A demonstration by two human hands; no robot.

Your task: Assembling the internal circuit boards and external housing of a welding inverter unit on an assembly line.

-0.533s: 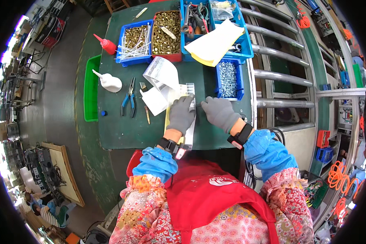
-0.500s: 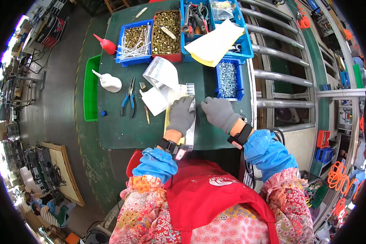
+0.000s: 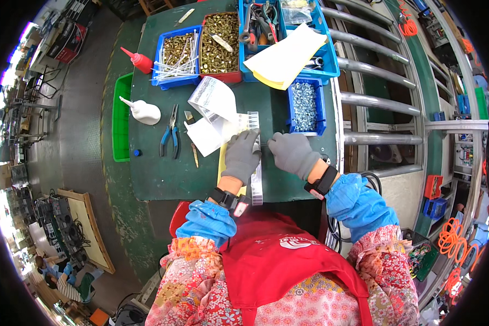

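My left hand (image 3: 242,157), in a grey glove, presses down on a narrow pale strip with dark marks (image 3: 256,187), its fingers bent at the strip's edge. Under that hand lies a yellow sheet (image 3: 222,162), partly covered. My right hand (image 3: 294,155), gloved too, is closed just right of the strip, fingertips pressed together; whatever it may hold is hidden. Beyond the left hand a curled white sheet of labels (image 3: 216,96) rests beside a white paper piece (image 3: 202,139).
Blue-handled pliers (image 3: 170,133), a white squeeze bottle (image 3: 145,112) and a knife (image 3: 195,154) lie leftward. Bins of brass-coloured fasteners (image 3: 220,43), white cable ties (image 3: 176,69) and silver nuts (image 3: 304,106) stand farther back. A roller conveyor (image 3: 380,101) borders the table's right.
My hands stay nearly in place, the right one fractionally leftward. The view has shifted slightly, and more of the strip's near end shows below my left hand.
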